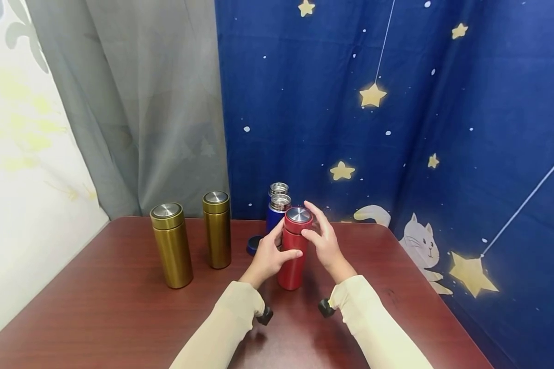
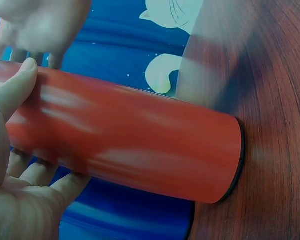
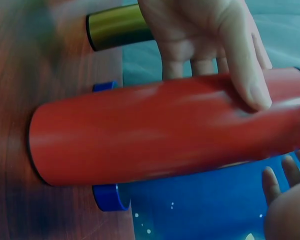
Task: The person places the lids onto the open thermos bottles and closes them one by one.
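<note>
A red thermos (image 1: 292, 261) with a steel-topped red lid (image 1: 298, 215) stands upright on the table. My left hand (image 1: 268, 256) grips its upper body, the thumb across the front and the fingers around the far side. Beside the lid is my right hand (image 1: 325, 243), its fingers spread loosely and its thumb close to the lid's lower edge. In the right wrist view, a small gap shows between the right fingers (image 3: 271, 186) and the thermos. Behind it stand two blue thermoses (image 1: 273, 218) with uncovered steel mouths, partly hidden.
Two gold thermoses with their lids on stand to the left, one nearer (image 1: 173, 251) and one farther back (image 1: 218, 230). A dark blue lid (image 1: 254, 246) lies left of the blue thermoses. Curtains (image 1: 304, 102) hang behind the brown table (image 1: 120, 307).
</note>
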Demonstrator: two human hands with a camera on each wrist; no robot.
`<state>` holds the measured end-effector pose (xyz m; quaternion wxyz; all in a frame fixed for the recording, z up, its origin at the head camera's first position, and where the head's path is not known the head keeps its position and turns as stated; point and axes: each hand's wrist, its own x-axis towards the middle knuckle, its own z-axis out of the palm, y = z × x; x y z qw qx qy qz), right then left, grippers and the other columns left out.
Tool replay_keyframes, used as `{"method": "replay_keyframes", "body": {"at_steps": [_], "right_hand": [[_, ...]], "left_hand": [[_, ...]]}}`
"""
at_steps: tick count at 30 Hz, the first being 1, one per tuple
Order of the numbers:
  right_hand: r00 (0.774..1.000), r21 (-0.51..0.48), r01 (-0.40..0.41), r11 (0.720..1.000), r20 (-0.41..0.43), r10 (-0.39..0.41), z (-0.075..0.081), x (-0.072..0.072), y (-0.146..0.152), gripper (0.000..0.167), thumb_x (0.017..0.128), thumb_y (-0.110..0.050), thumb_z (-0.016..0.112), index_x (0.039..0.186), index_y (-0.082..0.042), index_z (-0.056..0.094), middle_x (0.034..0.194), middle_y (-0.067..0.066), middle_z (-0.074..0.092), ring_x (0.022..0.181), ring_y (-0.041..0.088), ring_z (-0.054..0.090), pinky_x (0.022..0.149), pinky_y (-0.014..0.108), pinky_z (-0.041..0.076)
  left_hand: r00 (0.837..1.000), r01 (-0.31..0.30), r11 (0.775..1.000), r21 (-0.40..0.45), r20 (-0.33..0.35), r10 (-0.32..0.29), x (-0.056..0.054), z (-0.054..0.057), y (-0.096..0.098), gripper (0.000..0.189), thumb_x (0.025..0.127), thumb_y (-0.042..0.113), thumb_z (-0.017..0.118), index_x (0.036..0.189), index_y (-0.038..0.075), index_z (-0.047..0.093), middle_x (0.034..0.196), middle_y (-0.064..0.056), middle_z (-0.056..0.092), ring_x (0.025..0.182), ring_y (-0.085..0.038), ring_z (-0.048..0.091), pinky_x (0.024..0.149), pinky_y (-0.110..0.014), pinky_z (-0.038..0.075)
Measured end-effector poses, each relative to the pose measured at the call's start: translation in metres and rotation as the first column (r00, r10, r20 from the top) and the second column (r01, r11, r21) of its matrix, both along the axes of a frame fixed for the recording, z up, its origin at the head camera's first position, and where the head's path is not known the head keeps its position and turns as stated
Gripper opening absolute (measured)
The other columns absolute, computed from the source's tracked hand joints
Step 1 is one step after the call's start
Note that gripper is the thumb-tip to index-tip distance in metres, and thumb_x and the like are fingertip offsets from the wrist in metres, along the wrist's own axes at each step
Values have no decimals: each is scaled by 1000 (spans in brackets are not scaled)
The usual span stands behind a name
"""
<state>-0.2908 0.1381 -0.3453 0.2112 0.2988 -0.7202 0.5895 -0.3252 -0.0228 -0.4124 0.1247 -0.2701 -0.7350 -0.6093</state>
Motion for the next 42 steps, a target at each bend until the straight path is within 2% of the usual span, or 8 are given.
{"method": "replay_keyframes", "body": {"at_steps": [5,9,13,18,23,29,36,42], "right_hand": [[998,34,-54,998,-9,54,4,-1,0,64,78,14,49,141,16,35,141,34,40,122,47,45,101,48,40],[1000,-1,-19,1000,4,19,1,-1,0,64,78,14,48,141,15,35,140,34,42,124,47,46,101,48,41],[1000,-48,30,998,-3,-31,-16,-12,5,60,81,14,50,141,10,39,138,30,47,124,44,47,98,49,45],[994,-120,93,988,-43,-99,-35,-21,9,54,84,10,53,137,3,49,129,24,57,120,37,52,95,41,48],[989,-179,112,977,-79,-128,-40,-19,9,48,84,9,55,132,4,53,120,25,61,113,37,56,90,35,52],[998,-4,20,1000,-66,-20,-27,-31,12,55,86,8,58,139,8,44,134,27,50,119,41,50,99,47,45],[992,90,-126,988,29,124,-16,-39,18,50,86,4,63,135,4,53,132,23,55,115,37,56,95,30,49],[998,187,34,982,-51,-25,-13,-34,18,51,83,-7,72,132,-5,60,126,15,61,114,30,54,95,47,47]], "left_hand": [[1000,-6,1000,-8,12,6,-3,-2,1,94,77,15,84,154,18,30,145,-6,48,125,-25,54,96,-40,48],[1000,-14,1000,-17,8,14,-3,0,1,94,77,18,84,154,18,30,145,-5,48,126,-24,53,97,-39,47],[1000,-19,1000,-12,6,19,-2,1,-1,94,77,14,84,154,17,30,146,-7,47,126,-26,52,98,-42,46],[1000,0,1000,-9,9,0,15,15,-3,91,78,5,81,153,6,28,146,-16,45,127,-34,50,99,-48,44],[1000,8,1000,-29,25,-8,29,28,-5,89,80,4,80,152,2,28,145,-19,45,127,-35,50,100,-47,44],[1000,9,1000,-29,25,-8,31,29,-4,88,80,4,79,152,3,28,144,-19,46,125,-36,51,98,-47,46],[999,22,1000,-19,32,-22,29,27,-4,89,80,2,79,152,3,28,142,-20,48,123,-36,53,96,-47,47],[1000,17,1000,-20,25,-16,25,25,-4,88,80,3,79,152,3,28,144,-19,47,124,-36,52,96,-47,47]]}}
